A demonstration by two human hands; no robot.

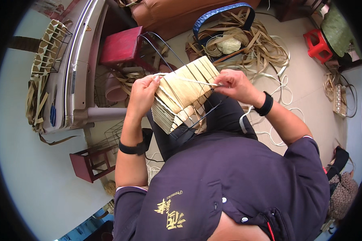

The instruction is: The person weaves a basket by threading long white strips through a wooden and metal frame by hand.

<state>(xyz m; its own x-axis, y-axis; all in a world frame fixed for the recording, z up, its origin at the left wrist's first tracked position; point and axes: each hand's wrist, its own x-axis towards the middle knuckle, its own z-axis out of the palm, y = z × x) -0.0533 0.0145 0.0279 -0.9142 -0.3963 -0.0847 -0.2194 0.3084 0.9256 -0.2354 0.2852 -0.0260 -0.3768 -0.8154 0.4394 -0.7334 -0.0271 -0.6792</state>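
A half-woven basket (189, 88) of pale flat strips on a black wire frame rests over my lap, tilted. My left hand (142, 95) grips its left edge, with the thumb pressed on a cream cord at the rim. From there the cream cord (185, 79) runs across the top of the pale strips to my right hand (236, 85). The fingers of that hand are pinched on the cord near the basket's right edge. Thin dark wires (167, 47) stick up from the frame behind the weave.
Beyond my knees, a blue-handled basket (223, 10) holds tan strips and a ball of cream yarn (229, 45). Loose cord trails over the floor. Left are a red stool (120, 46), a table with blue scissors (53, 114) and a small dark-red stool (82, 166). A bright red stool (317, 46) stands far right.
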